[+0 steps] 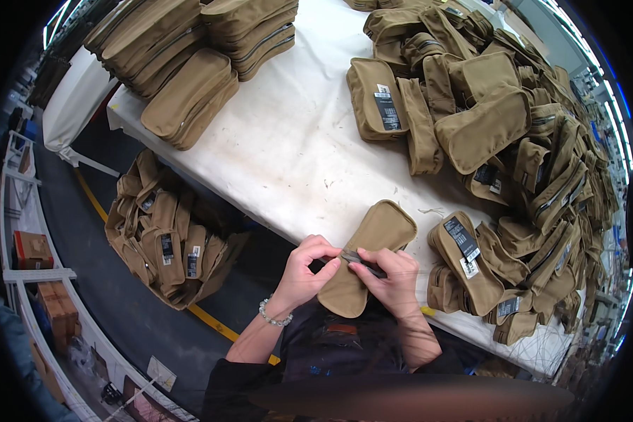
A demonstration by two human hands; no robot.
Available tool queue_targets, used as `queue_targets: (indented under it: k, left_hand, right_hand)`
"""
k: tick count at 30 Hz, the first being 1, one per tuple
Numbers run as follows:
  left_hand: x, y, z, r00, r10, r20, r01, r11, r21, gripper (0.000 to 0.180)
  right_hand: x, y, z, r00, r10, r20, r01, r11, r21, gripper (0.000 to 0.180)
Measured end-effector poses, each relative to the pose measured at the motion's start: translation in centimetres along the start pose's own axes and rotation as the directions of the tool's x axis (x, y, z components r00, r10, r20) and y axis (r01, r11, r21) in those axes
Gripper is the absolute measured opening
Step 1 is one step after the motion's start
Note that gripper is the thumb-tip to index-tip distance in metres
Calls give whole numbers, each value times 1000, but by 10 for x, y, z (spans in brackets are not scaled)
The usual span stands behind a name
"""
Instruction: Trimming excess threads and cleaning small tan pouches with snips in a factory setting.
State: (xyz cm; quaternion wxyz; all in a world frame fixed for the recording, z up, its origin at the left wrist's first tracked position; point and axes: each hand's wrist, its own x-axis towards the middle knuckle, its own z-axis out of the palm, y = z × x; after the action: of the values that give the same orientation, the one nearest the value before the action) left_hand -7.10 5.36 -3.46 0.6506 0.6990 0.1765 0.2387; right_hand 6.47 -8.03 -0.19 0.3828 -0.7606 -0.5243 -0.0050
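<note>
Holding one tan fabric pouch [364, 260] at the near edge of the worktop [288, 148], half over the edge and angled up-right. Both hands pinch it mid-body: left hand [308, 271] closed with fingertips on the left side of the zip line, right hand [394, 278] closed on the dark zipper strip [362, 261] from the right. Beaded bracelet [274, 314] on left wrist.

Handling, my read: light, soft padded cloth, flexes but keeps its oblong shape. Not fragile, not slippery; woven surface gives good friction. Best hold is a pinch on the seam or zip edge near the middle, as now; gripping one end would let it droop.

Counts:
- In hand: 1 pouch.
- Just right of the hands: small cluster of tagged pouches [471, 267], roughly 6–8, overlapping, can't count exactly.
- Below the worktop, left: floor heap [165, 239], a couple of dozen at a guess, many with black tags.
- Right side of worktop: big loose pile [513, 119], several dozen, uncountable.
- Far left: neat stacks [190, 56], about 3 stacks, each several pouches deep; exact count hidden by stacking.
- Cardboard boxes [49, 281] on left shelving, at least 2.

Centre of the worktop's white cover is bare between the piles.
</note>
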Motion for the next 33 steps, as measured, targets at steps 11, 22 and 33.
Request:
queue_targets:
  k: [11,22,33]
  left_hand:
    - [1,0,0,1000,28,-7,-28,1000,15,14]
    - [0,-1,0,1000,27,-16,-27,999,32,14]
    - [1,4,0,1000,14,-17,-13,999,42,14]
  right_hand:
    - [2,1,0,1000,-16,-5,16,1000,26,21]
    - [0,4,1,998,4,66,-4,1000,-8,20]
    - [-22,24,-16,869,451,203,-369,317,874,20]
